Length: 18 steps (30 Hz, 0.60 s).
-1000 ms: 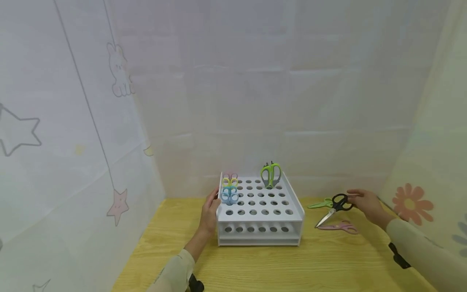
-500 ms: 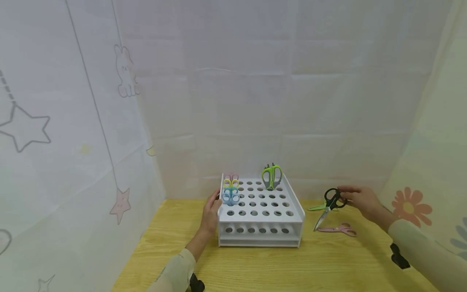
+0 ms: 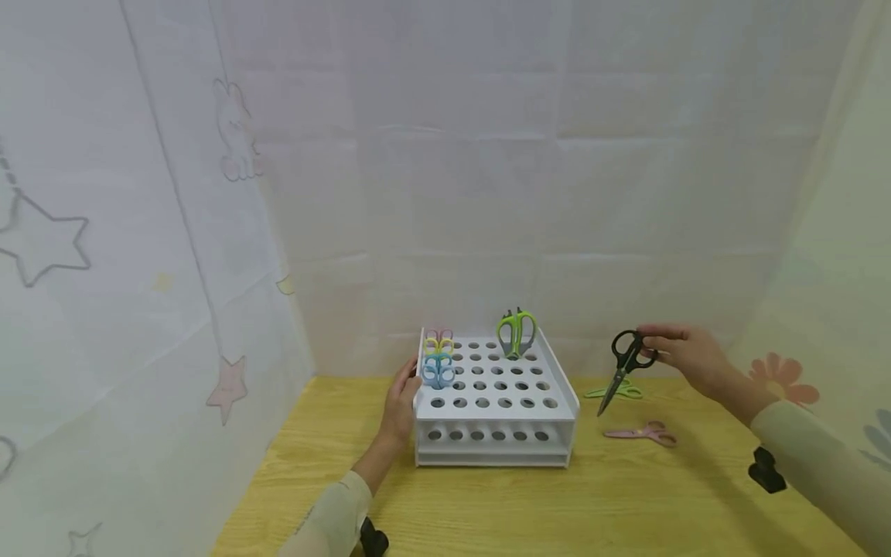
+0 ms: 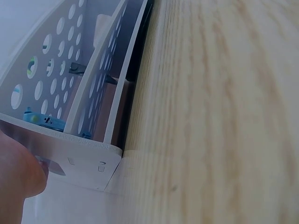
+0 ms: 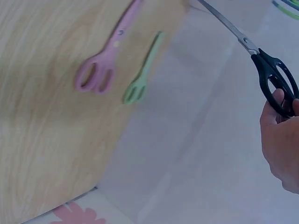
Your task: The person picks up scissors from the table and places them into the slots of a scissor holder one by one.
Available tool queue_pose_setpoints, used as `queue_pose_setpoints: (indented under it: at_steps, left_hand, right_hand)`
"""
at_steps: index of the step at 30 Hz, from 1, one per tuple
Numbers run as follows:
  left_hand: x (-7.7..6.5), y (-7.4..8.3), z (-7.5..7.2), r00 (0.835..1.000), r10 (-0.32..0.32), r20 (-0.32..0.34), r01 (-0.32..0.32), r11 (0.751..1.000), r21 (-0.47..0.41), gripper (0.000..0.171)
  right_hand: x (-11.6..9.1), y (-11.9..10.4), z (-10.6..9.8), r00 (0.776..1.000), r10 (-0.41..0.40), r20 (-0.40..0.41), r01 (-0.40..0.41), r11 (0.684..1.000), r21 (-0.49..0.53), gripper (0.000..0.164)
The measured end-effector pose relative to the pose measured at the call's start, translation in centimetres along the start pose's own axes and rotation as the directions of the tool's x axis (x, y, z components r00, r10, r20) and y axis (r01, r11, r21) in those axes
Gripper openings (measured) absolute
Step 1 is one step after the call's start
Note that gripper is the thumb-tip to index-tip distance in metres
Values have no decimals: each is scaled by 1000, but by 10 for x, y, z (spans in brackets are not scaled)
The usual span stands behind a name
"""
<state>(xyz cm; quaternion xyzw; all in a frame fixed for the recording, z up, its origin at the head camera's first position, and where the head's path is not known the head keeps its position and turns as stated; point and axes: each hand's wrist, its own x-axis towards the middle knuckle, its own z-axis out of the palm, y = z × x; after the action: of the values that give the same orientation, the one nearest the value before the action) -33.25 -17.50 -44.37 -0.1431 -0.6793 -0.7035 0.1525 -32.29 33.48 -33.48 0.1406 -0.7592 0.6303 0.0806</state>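
Above the table's right side, my right hand [image 3: 685,356] pinches the black handles of a pair of scissors [image 3: 626,357]. Their steel blades point down and to the left, off the tabletop. In the right wrist view, thumb and finger meet at one handle loop of these scissors [image 5: 273,79]. My left hand [image 3: 400,406] grips the left side panel of a white rack [image 3: 487,414] with rows of round holes. Several small scissors [image 3: 438,371] with pink, yellow and blue handles stand in its left column. Green-and-grey scissors [image 3: 517,334] stand upright at its back right.
Pink scissors [image 3: 643,433] and light green scissors [image 3: 616,389] lie on the wooden table [image 3: 487,510] right of the rack. A pale sheet [image 3: 452,193] hangs behind the table, with printed side sheets left and right.
My right hand has raised the black scissors off the table and moved them slightly left, and the blades have swung more upright. The left hand stays at the rack.
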Motion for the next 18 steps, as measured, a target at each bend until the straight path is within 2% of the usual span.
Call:
queue_pose_setpoints:
  at_steps: [8,14,18]
  left_hand:
    - [0,-1,-1,1000,-10,7,10,1000,-6,51]
    - [2,2,-4,998,19,54,-17,999,-27,51]
    - [3,7,-6,997,16,78,-14,1000,-19,50]
  right_hand:
    - [6,-46,10,994,-66,-87,83,973,213,31]
    - [10,-80,30,985,-93,-143,121,972,202,34]
    - [14,-92,50,984,-87,-153,117,973,200,37]
